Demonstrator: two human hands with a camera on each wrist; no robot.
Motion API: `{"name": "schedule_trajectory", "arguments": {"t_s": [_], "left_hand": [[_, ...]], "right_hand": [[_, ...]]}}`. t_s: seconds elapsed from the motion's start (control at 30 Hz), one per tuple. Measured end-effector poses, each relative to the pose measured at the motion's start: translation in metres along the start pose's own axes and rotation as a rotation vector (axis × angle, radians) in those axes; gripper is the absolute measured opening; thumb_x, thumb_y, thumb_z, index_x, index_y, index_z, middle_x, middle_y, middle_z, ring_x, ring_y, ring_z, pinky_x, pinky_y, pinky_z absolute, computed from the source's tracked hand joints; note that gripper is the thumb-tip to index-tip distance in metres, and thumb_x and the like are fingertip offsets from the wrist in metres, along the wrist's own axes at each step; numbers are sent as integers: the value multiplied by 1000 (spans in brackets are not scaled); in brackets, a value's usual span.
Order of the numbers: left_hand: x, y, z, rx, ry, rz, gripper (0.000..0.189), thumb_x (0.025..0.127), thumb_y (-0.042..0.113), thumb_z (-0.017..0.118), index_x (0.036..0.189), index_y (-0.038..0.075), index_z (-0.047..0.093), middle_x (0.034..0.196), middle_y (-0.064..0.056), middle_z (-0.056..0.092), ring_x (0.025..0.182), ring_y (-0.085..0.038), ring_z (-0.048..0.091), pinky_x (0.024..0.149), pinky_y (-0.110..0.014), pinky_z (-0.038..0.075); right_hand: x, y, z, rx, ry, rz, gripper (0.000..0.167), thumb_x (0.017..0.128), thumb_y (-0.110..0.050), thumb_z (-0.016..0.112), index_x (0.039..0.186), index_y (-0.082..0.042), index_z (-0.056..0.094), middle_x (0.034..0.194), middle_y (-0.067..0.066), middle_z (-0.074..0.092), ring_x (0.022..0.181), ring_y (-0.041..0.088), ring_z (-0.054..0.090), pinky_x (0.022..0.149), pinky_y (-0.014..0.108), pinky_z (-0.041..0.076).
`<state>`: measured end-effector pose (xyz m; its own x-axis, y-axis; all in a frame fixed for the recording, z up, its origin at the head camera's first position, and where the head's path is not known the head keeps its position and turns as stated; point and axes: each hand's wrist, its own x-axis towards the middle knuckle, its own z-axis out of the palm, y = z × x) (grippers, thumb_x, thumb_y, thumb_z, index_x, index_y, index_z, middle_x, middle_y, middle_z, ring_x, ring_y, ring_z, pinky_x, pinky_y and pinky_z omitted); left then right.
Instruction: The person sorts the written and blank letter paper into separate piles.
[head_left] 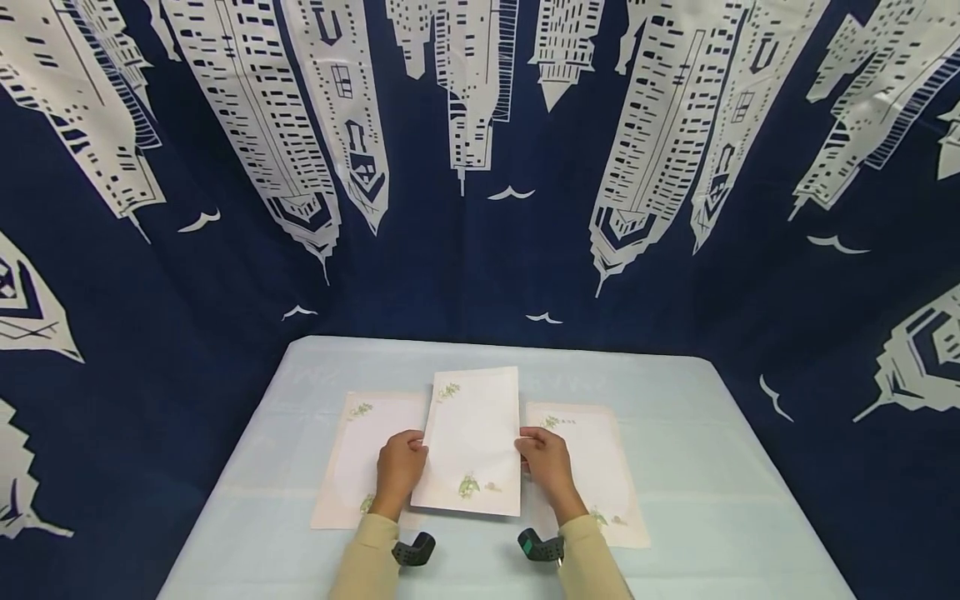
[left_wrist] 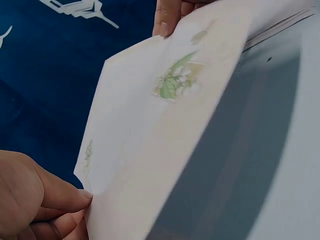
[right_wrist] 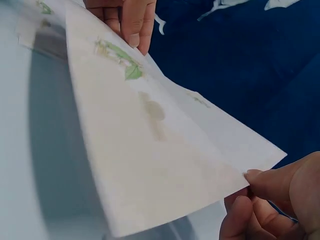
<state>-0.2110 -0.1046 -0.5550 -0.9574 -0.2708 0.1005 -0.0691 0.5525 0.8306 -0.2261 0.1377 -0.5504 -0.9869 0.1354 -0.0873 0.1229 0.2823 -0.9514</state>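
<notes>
A sheet of cream stationery paper (head_left: 474, 442) with small green leaf-and-flower prints is held up over the middle of the table, casting a shadow below it. My left hand (head_left: 400, 468) pinches its left edge between thumb and fingers. On the opposite edge, my right hand (head_left: 550, 465) pinches the sheet in the same way. In the left wrist view the lifted paper (left_wrist: 145, 130) bends slightly, its lower edge standing off the tabletop. The right wrist view shows the thumb of the right hand (right_wrist: 280, 200) on top of the paper (right_wrist: 130, 165), fingers beneath.
Two similar printed sheets lie flat on the pale table (head_left: 712, 500): a left sheet (head_left: 360, 467) and a right sheet (head_left: 592, 471), each partly covered by a hand and forearm. A dark blue cloth (head_left: 465, 258) with white building prints hangs around the table.
</notes>
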Motion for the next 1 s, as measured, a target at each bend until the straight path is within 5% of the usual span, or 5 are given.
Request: {"name": "schedule_trajectory", "arguments": {"t_s": [0.63, 1.0], "left_hand": [[9, -57, -78, 81, 70, -88, 25, 85, -4, 68, 109, -12, 70, 89, -21, 73, 81, -35, 69, 70, -46, 54], [1, -71, -97, 209, 96, -104, 26, 85, -7, 66, 109, -15, 67, 87, -23, 69, 82, -38, 65, 75, -54, 52]], "right_hand": [[6, -18, 95, -74, -200, -72, 19, 88, 4, 68, 107, 7, 70, 79, 5, 67, 61, 19, 67, 55, 29, 57], [-5, -19, 127, -178, -290, -86, 18, 88, 6, 70, 106, 6, 68, 74, 1, 64, 56, 13, 64, 53, 26, 53]]}}
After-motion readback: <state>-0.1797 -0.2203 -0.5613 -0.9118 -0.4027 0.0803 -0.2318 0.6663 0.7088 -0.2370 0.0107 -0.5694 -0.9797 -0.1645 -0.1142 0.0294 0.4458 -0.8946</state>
